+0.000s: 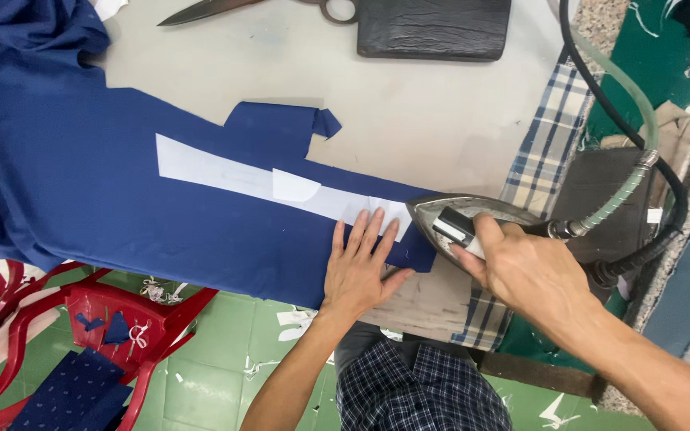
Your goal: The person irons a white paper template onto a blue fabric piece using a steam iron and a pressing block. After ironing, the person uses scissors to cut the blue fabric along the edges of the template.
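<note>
Head view: right hand is wrapped around the handle of the iron, whose tip points left. Left hand lies flat, fingers spread, on blue fabric just left of the tip. White strip runs left along the worktop. Scissors lie well apart.

No packages, signs or screens; small white tag on hose at right.

Matt navy cloth, smooth white paper strip, shiny metal iron, ribbed hose.
</note>
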